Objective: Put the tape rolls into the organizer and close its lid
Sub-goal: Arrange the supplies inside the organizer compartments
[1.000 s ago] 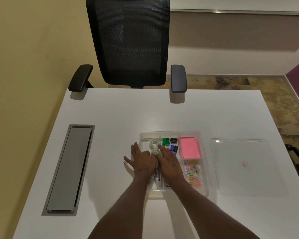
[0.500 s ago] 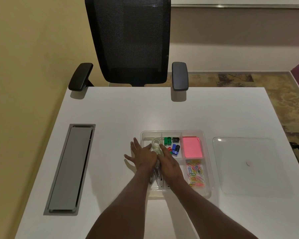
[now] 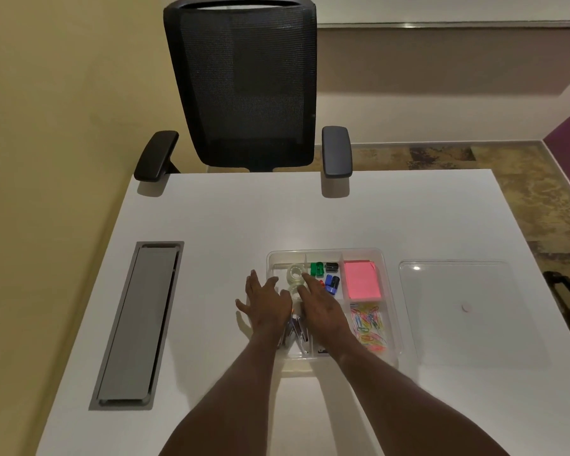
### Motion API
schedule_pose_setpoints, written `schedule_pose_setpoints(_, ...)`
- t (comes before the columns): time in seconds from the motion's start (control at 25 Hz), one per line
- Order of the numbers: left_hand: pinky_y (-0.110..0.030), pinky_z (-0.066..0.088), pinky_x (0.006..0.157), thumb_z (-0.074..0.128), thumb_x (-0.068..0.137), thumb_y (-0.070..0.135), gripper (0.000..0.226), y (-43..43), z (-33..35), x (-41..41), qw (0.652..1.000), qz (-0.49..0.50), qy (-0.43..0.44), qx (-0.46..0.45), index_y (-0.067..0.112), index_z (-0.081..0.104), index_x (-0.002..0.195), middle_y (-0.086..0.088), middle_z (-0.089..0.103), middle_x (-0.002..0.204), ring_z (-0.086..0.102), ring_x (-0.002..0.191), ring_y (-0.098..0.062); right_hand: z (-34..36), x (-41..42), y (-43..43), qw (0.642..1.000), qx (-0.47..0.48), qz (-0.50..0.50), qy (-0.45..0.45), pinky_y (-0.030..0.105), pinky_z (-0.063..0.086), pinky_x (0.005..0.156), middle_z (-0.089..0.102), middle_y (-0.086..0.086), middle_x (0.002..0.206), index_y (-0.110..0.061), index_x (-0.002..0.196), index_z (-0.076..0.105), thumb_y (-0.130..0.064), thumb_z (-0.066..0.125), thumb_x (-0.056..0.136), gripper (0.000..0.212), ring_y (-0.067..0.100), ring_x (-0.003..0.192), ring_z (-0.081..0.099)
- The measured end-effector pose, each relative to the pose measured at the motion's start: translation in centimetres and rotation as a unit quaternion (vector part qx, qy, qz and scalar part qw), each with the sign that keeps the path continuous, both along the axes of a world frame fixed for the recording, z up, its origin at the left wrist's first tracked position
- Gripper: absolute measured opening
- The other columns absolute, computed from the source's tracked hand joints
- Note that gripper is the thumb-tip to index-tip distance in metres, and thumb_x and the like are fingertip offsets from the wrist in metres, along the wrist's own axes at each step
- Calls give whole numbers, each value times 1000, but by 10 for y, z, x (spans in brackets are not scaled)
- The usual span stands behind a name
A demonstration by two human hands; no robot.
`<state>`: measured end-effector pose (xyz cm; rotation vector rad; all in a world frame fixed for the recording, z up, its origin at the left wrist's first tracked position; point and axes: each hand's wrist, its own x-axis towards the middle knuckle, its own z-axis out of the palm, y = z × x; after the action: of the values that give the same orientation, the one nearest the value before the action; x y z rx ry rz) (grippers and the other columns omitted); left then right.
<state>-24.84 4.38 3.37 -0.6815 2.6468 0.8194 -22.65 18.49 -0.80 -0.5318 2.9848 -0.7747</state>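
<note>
A clear plastic organizer (image 3: 387, 274) lies on the white table. Clear tape rolls (image 3: 294, 273) sit in its left compartment, one behind the other. My left hand (image 3: 265, 302) lies flat with spread fingers over the organizer's left wall, holding nothing. My right hand (image 3: 320, 306) lies flat beside it over the left compartments, its fingertips touching the tape rolls. The organizer's clear lid (image 3: 468, 311) rests flat on the table to the right, apart from the organizer.
The organizer also holds pink sticky notes (image 3: 362, 279), coloured paper clips (image 3: 369, 325), small coloured sharpeners (image 3: 324, 274) and a stapler partly under my hands. A grey cable hatch (image 3: 139, 324) is set in the table's left. A black office chair (image 3: 244, 87) stands behind the far edge.
Both hands stay flat over the organizer's left side; the fingers have spread slightly, showing more of the tape rolls. The view has tilted a little.
</note>
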Motion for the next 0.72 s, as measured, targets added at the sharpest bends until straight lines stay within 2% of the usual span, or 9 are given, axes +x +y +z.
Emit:
schedule_pose_setpoints(0.12, -60, 10, 122, 53, 98, 29, 40, -8, 5, 18, 1000, -6, 29, -5, 30, 55, 139, -4, 28, 165, 18, 155, -19, 10, 5, -3, 999, 26, -6, 32, 39, 33, 114, 61, 19, 140, -5, 130, 64, -17, 89, 76, 61, 32, 132, 58)
schedule_pose_setpoints(0.24, -55, 16, 121, 52, 100, 29, 36, -16, 7, 42, 997, -16, 65, -25, 30, 59, 135, -2, 40, 157, 30, 150, -18, 23, 18, -3, 997, 62, -14, 53, 44, 43, 109, 65, 21, 133, -5, 124, 67, -17, 94, 68, 64, 36, 125, 62)
schedule_pose_setpoints(0.4, -53, 23, 118, 46, 99, 32, 39, -21, 16, 75, 996, -3, 86, -12, 21, 61, 133, -3, 51, 148, 41, 142, -22, 35, 42, 5, 996, 67, -14, 59, 46, 50, 107, 64, 23, 133, -4, 124, 66, -19, 88, 77, 54, 37, 126, 61)
schedule_pose_setpoints(0.52, -54, 24, 118, 50, 101, 28, 36, -19, 21, 101, 997, -12, 69, -19, 20, 57, 135, -2, 50, 148, 42, 141, -22, 42, 63, 20, 993, 72, -17, 95, 45, 54, 103, 63, 25, 133, -2, 123, 66, -13, 79, 85, 41, 37, 125, 61)
schedule_pose_setpoints(0.72, -54, 28, 117, 52, 102, 27, 37, 10, 33, 138, 995, -69, 51, -57, 19, 55, 138, -3, 48, 151, 43, 140, -23, 49, 98, 66, 984, 115, -22, 131, 48, 57, 96, 67, 23, 128, -2, 110, 72, -14, 81, 81, 33, 38, 119, 65)
